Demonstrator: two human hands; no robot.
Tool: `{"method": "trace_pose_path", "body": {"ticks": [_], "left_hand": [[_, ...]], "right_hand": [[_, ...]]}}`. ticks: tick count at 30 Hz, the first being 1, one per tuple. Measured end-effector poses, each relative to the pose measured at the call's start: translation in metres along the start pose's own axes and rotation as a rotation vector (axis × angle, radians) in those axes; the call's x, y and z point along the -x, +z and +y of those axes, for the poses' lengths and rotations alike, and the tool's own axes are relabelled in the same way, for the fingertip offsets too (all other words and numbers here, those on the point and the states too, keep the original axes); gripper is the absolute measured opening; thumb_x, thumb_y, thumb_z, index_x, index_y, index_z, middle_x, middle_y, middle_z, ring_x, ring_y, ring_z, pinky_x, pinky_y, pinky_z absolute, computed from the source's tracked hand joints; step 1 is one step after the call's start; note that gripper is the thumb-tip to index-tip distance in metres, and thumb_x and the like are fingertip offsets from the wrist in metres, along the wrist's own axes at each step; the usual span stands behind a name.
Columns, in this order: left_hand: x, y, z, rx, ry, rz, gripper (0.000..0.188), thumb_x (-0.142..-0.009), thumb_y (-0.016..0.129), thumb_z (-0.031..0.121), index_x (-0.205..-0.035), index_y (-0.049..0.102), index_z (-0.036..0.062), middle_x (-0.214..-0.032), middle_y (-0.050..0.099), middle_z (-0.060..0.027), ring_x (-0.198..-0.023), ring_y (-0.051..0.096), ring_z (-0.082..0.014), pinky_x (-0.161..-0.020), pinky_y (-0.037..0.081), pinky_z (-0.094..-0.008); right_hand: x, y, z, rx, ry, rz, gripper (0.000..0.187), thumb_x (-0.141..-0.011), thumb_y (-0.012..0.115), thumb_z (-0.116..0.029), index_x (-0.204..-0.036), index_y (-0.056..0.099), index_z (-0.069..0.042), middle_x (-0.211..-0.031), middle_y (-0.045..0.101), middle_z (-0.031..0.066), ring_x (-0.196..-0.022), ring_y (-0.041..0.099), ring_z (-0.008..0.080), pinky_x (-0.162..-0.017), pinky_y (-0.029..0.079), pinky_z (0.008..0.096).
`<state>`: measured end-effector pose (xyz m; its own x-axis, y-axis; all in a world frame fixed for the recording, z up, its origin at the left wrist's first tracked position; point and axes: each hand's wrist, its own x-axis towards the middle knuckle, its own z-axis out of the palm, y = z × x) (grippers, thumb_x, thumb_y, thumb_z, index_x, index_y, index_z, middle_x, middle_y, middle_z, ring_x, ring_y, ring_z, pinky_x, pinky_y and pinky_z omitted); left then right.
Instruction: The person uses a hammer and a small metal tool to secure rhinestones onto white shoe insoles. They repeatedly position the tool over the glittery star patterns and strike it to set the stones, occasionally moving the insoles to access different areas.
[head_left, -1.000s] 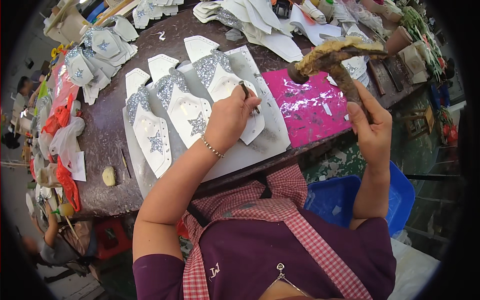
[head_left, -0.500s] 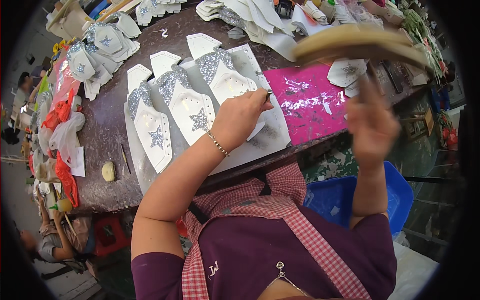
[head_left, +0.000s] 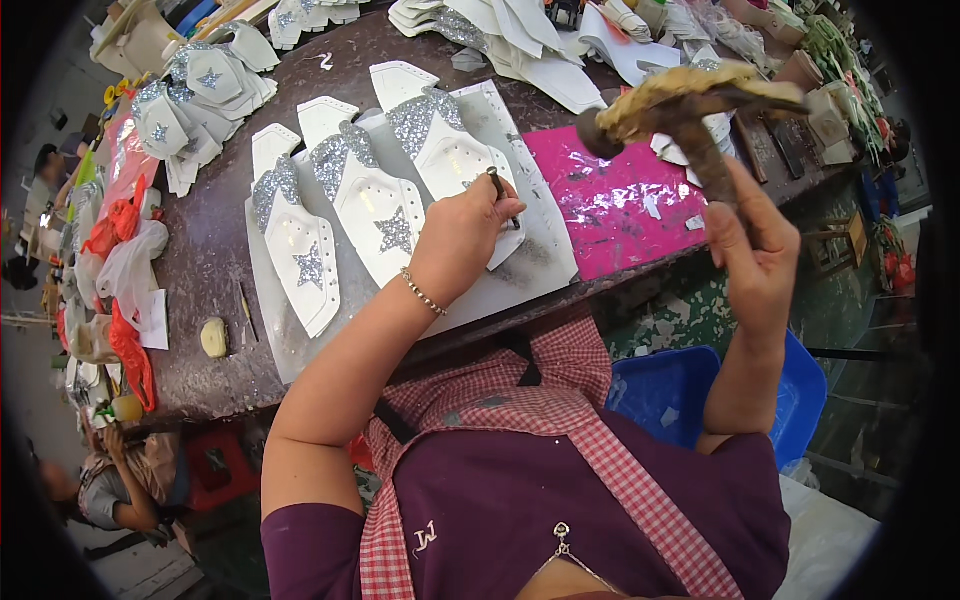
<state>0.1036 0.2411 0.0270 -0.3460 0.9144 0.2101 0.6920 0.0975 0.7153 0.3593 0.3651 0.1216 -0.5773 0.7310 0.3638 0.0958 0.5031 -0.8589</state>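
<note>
My left hand (head_left: 462, 235) pinches a thin dark hole punch (head_left: 494, 177), upright over the edge of the rightmost white shoe upper (head_left: 455, 155). That piece has silver glitter and is partly covered by my hand. My right hand (head_left: 760, 265) grips the handle of a hammer (head_left: 690, 110), whose head is wrapped in yellowish material and raised to the right of the punch. Two similar pieces lie to the left, a middle upper (head_left: 365, 215) and a left upper (head_left: 300, 262), each with a glitter star and small holes. All three rest on a pale board (head_left: 540, 250).
A shiny pink sheet (head_left: 600, 230) lies right of the board. Stacks of white pieces (head_left: 520, 50) and glittered pieces (head_left: 205, 90) sit at the back. A yellowish lump (head_left: 214, 338) is at left. A blue bin (head_left: 665, 395) stands below the table; another person (head_left: 125, 480) sits far left.
The hammer, blurred before, is now sharper and has shifted slightly left and down. My left hand has moved a little left, and the punch shows more clearly.
</note>
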Motion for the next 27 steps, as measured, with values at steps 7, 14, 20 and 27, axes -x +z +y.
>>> {"method": "trace_pose_path", "body": {"ticks": [7, 14, 20, 27], "left_hand": [[-0.003, 0.004, 0.005, -0.090, 0.114, 0.009, 0.019, -0.093, 0.064, 0.019, -0.092, 0.059, 0.0008, -0.082, 0.069, -0.0149, -0.075, 0.068, -0.0332, -0.065, 0.054, -0.0399], [0.008, 0.012, 0.002, -0.224, 0.270, 0.048, 0.019, -0.094, 0.062, 0.019, -0.099, 0.053, 0.0027, -0.083, 0.068, -0.0150, -0.073, 0.067, -0.0328, -0.060, 0.053, -0.0415], [0.014, -0.012, 0.002, 0.563, -0.311, 0.085, 0.020, -0.106, 0.043, 0.016, -0.105, 0.046, -0.0035, -0.091, 0.070, -0.0172, -0.084, 0.072, -0.0209, -0.074, 0.061, -0.0313], [0.071, -0.095, -0.062, 0.665, -0.192, 0.539, 0.019, -0.106, 0.045, 0.019, -0.106, 0.056, 0.0033, -0.095, 0.067, -0.0080, -0.093, 0.066, -0.0168, -0.086, 0.053, -0.0317]], "right_hand": [[-0.008, -0.005, -0.030, -0.414, -0.307, 0.101, 0.044, -0.101, 0.053, -0.019, -0.138, 0.050, 0.003, -0.077, 0.058, 0.0079, -0.060, 0.048, 0.0067, -0.052, 0.038, 0.0200], [0.001, 0.023, -0.013, 0.390, -0.139, -0.185, 0.036, -0.089, 0.064, 0.000, -0.124, 0.062, 0.004, -0.088, 0.071, 0.0124, -0.073, 0.059, 0.0103, -0.069, 0.049, 0.0269], [0.002, 0.019, 0.043, 0.375, -0.015, 0.068, 0.038, -0.090, 0.066, -0.007, -0.128, 0.063, -0.004, -0.090, 0.069, 0.0202, -0.076, 0.066, 0.0240, -0.073, 0.050, 0.0300], [0.006, 0.031, 0.104, 0.966, 0.036, -0.116, 0.035, -0.086, 0.071, -0.017, -0.120, 0.069, -0.009, -0.099, 0.064, 0.0146, -0.090, 0.063, 0.0327, -0.079, 0.050, 0.0397]]}}
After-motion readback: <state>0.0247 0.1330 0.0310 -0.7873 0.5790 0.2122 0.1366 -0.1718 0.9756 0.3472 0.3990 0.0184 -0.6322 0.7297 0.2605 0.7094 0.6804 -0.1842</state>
